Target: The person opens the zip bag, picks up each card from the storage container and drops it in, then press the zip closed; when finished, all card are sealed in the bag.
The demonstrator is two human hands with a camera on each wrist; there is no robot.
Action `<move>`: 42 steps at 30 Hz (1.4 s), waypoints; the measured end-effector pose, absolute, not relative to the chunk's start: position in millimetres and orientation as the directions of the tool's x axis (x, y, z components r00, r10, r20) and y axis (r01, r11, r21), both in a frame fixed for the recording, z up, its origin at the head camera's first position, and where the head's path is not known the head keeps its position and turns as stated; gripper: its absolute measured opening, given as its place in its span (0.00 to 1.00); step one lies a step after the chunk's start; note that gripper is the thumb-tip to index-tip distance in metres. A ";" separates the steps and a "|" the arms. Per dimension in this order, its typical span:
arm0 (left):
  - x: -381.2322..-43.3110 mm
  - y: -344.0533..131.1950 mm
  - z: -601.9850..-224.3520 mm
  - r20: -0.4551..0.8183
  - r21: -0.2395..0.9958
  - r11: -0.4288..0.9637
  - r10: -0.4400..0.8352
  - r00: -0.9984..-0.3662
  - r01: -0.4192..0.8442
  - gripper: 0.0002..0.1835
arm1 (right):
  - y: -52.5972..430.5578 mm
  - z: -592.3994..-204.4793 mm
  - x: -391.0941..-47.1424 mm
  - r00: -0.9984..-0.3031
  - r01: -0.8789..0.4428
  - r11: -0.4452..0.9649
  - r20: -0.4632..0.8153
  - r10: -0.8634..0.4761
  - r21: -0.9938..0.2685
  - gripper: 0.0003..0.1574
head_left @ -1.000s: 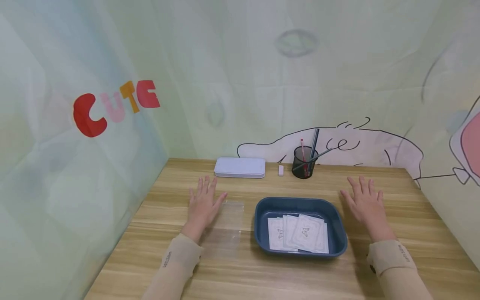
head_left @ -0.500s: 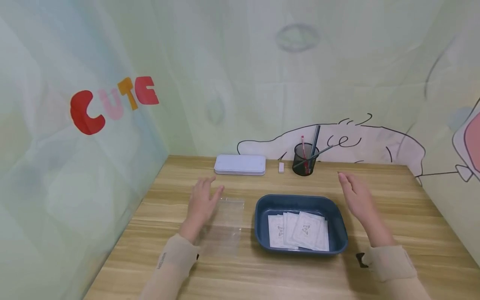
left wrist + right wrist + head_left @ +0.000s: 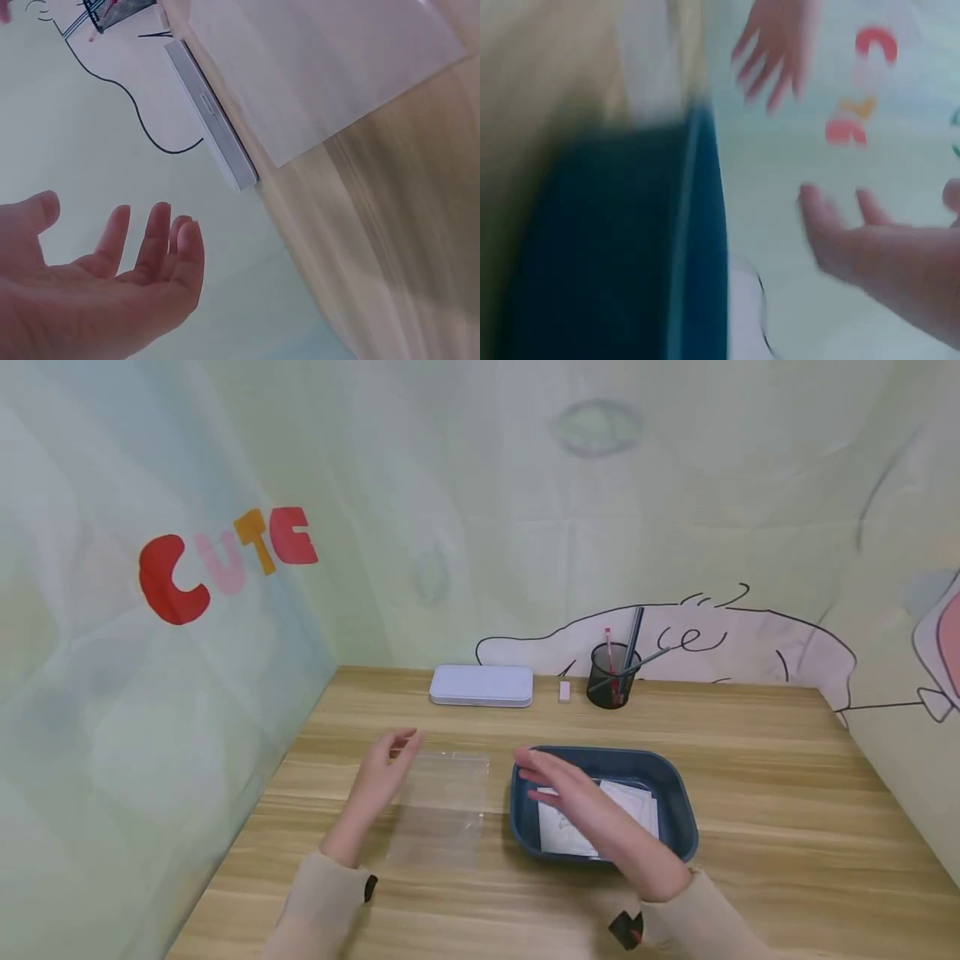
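A clear plastic zip bag point(image 3: 442, 810) lies flat on the wooden table. At its left edge my left hand point(image 3: 382, 772) is held with loosely bent fingers and nothing in them; the left wrist view shows the same hand point(image 3: 112, 292), palm bare. My right hand point(image 3: 570, 789) reaches over a dark blue tray point(image 3: 678, 810), fingers pointing left past its near-left rim, also holding nothing. Inside the tray lie several white square packets point(image 3: 633, 806) with a printed design, partly hidden by that hand. In the blurred right wrist view, my right hand point(image 3: 885, 251) is beside the tray point(image 3: 630, 247).
Along the back of the table are a pale lavender case point(image 3: 482, 685), a small eraser point(image 3: 564, 692) and a black mesh pen cup point(image 3: 611, 681) with several pencils. Printed fabric walls point(image 3: 450, 527) stand at the back and both sides.
My right hand has swung left from beside the tray to over it. The left hand has lifted from lying flat, turned, and drawn slightly left and nearer. The bag and tray stay put.
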State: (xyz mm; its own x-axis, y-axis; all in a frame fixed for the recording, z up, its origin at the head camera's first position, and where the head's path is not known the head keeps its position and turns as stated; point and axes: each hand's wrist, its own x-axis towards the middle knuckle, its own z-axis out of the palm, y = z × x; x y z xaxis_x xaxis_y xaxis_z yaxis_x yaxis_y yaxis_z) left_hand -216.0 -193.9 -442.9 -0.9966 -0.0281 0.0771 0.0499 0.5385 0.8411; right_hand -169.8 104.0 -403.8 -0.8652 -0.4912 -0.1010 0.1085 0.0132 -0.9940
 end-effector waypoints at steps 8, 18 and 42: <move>-199.2 -201.4 -445.0 -0.033 0.851 0.524 0.005 -0.999 -0.025 0.31 | 41.7 -424.3 -162.2 -0.869 0.287 -0.102 -0.214 -0.446 -0.952 0.40; -185.0 -206.9 -452.5 -0.124 0.855 0.517 0.136 -0.983 -0.036 0.41 | 11.5 -456.0 -154.9 -0.894 0.324 -0.181 -0.237 -0.381 -0.929 0.43; -179.7 -216.3 -459.2 -0.362 0.880 0.370 0.110 -0.926 -0.299 0.48 | -2.5 -462.5 -150.6 -0.903 0.400 -0.260 -0.330 -0.275 -0.879 0.40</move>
